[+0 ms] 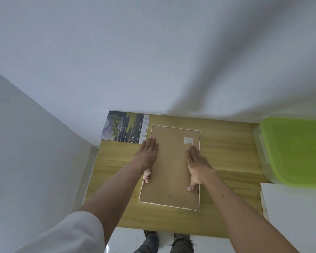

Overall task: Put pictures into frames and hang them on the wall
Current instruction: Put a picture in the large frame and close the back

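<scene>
A picture frame (171,167) lies face down on the wooden table (226,152), its brown backing board up, thin white rim around it and a barcode sticker near the far right corner. My left hand (149,154) lies flat along the frame's left edge, fingers straight, thumb at the rim. My right hand (197,165) lies flat on the backing's right side, thumb pointing toward me. A printed picture (124,127) with a landscape and a vehicle lies on the table's far left corner, touching the wall.
A clear plastic box with a green lid (295,150) stands at the table's right end. A white surface (290,207) sits in front of it. White walls close the far and left sides. My feet show on the white floor below the table's near edge.
</scene>
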A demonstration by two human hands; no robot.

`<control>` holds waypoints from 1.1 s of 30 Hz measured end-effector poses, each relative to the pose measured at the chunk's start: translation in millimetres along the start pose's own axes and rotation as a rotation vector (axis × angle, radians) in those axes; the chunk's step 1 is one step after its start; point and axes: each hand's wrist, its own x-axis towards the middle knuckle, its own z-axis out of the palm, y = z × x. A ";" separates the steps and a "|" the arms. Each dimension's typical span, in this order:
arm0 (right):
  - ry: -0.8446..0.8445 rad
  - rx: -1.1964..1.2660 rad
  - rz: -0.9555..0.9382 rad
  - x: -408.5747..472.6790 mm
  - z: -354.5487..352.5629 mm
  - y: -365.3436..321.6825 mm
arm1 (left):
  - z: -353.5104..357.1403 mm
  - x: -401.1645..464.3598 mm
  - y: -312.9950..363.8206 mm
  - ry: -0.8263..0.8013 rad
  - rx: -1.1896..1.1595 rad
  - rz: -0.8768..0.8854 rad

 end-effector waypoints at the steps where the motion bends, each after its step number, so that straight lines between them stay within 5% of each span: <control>1: 0.013 -0.001 -0.003 -1.0 -0.5 0.8 | 0.3 0.3 -0.7 0.000 -0.007 -0.002; 6: 0.124 0.101 0.029 -18.1 5.2 2.5 | 5.4 -11.0 1.9 -0.079 -0.189 -0.031; 9: 0.157 0.444 0.087 -33.2 24.0 4.8 | 17.3 -27.0 7.7 -0.096 -0.454 -0.085; 14: 0.446 1.086 0.263 -41.5 47.4 -2.0 | 23.8 -41.7 21.8 0.153 -1.006 -0.292; 19: 0.378 1.552 0.332 -52.4 45.6 -8.4 | 22.3 -47.9 25.6 0.300 -1.418 -0.435; 24: 0.522 1.550 0.380 -68.4 56.1 -0.1 | 22.7 -59.3 24.5 0.389 -1.585 -0.478; 33: 0.490 1.662 0.185 -117.2 33.2 29.2 | -20.1 -113.2 26.5 0.374 -1.674 -0.339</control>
